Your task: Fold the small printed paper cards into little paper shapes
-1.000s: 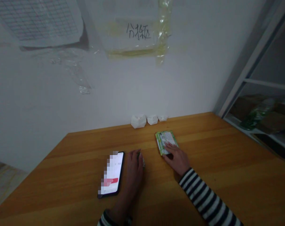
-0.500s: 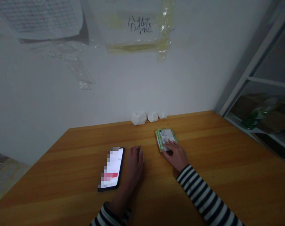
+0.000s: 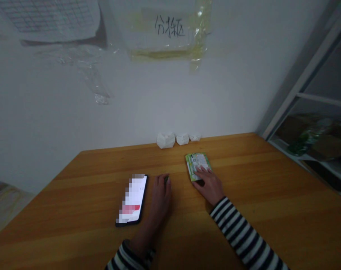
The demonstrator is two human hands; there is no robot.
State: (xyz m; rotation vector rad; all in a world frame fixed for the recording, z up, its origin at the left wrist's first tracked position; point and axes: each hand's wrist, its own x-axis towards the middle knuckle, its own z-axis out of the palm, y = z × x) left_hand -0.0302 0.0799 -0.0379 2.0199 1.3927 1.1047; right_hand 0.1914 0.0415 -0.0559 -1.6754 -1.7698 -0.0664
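Observation:
A flat green-and-white printed packet [image 3: 190, 165] lies on the wooden tabletop, right of centre. My right hand [image 3: 211, 185] is on its near end, fingers over the printed face and thumb at the near left corner. My left hand [image 3: 161, 195] rests on the table with its fingers curled. A small dark greenish bit shows between its thumb and fingers; the rest is hidden, so I cannot tell what it is. Just left of that hand lies a phone [image 3: 135, 202], its screen lit and partly blurred out.
Three small white crumpled pieces, the largest a white lump [image 3: 166, 141], stand in a row along the wall at the table's back edge. Papers [image 3: 170, 28] are taped to the wall. On the right, a shelf [image 3: 322, 96] holds a green bottle [image 3: 302, 144] and cardboard.
Both hands stay almost where they were. The number on the phone screen looks different, and the whole view has shifted slightly. Less of the thing in my left hand shows now.

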